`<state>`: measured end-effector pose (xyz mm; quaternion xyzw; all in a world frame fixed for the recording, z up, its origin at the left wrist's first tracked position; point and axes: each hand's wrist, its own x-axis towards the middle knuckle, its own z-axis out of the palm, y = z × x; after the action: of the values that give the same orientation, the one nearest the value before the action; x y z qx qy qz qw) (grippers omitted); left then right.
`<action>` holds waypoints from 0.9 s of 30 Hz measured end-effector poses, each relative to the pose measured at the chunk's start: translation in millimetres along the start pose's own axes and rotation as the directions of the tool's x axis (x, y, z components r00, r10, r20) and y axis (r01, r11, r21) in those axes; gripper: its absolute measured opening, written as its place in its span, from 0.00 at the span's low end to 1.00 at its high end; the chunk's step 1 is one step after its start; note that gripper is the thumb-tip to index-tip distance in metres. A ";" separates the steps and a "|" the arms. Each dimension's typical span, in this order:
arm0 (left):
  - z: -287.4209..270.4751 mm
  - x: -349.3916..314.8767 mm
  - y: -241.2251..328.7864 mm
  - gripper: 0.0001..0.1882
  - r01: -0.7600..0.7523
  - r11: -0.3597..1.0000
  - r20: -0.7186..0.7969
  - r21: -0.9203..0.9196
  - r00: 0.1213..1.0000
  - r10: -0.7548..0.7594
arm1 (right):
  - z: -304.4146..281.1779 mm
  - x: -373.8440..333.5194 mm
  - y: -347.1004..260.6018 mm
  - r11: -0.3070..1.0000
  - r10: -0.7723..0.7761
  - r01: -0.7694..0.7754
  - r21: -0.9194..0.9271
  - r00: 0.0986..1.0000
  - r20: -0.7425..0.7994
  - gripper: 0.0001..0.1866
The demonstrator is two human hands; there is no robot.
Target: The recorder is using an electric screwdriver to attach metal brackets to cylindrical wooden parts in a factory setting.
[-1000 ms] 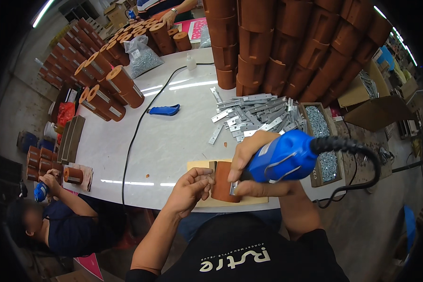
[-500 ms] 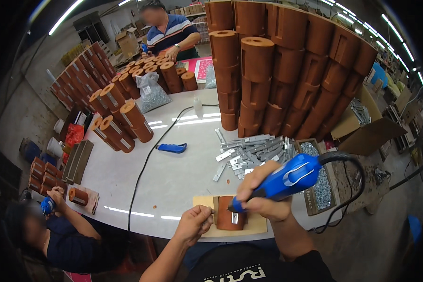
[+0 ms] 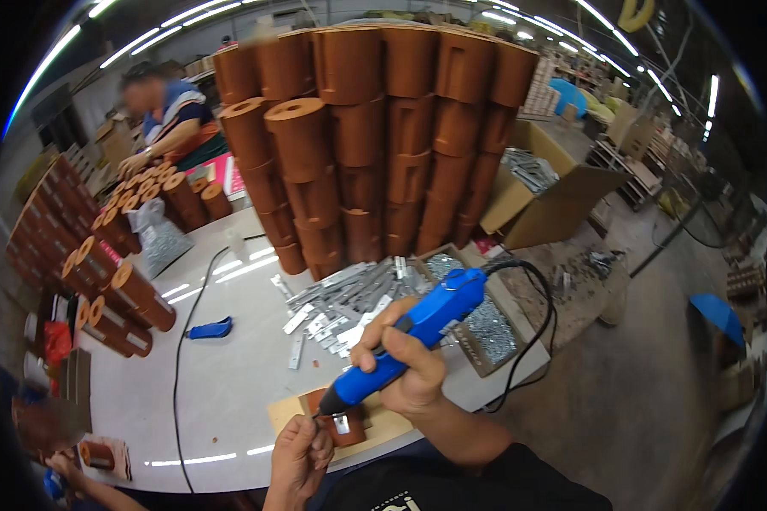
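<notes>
My right hand (image 3: pixel 411 362) is wrapped round a blue electric screwdriver (image 3: pixel 439 308), which slants down to the left with its black cord leaving the top end. The driver's tip meets the pinched fingertips of my left hand (image 3: pixel 302 451); whatever is between them is too small to make out. Just right of these fingers lies a reddish-brown wooden piece (image 3: pixel 349 435) with a small metal plate (image 3: pixel 341 423) on its face. The piece rests on a pale wooden board (image 3: pixel 283 417) at the table's near edge, partly hidden by my hands and the tool.
Beyond the tool lie a pile of metal plates (image 3: pixel 324 308) and a tray of screws (image 3: pixel 490 332). Tall stacks of brown wooden cylinders (image 3: pixel 358 170) stand behind them. A blue-handled cutter (image 3: pixel 210 329) lies at left by a black cable (image 3: pixel 177 400). Two co-workers are at the left.
The view has swung to the right. The screwdriver's tip has come from above the brown piece to my left fingertips, and its body now slopes more steeply.
</notes>
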<state>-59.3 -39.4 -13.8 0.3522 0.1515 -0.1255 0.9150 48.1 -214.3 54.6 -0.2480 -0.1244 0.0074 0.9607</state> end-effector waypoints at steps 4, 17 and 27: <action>3.3 4.4 -2.7 0.13 -0.036 0.999 -0.082 -0.030 0.996 0.034 | 0.8 -1.1 -4.6 0.999 -0.025 0.025 -0.039 0.999 -0.020 0.11; 11.3 3.9 -3.7 0.13 -0.124 0.991 -0.139 0.041 0.982 0.129 | -1.1 -6.8 3.8 0.999 -0.014 0.012 -0.035 0.998 -0.055 0.12; 12.0 -1.1 -5.8 0.14 -0.131 0.989 -0.196 0.071 0.970 0.142 | 0.0 -6.0 2.1 1.000 -0.006 0.004 -0.025 0.998 -0.066 0.11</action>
<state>-60.0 -51.7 -8.4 0.3988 0.2145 -0.0305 0.8911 42.4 -212.9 52.2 -0.2596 -0.0931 -0.0047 0.9612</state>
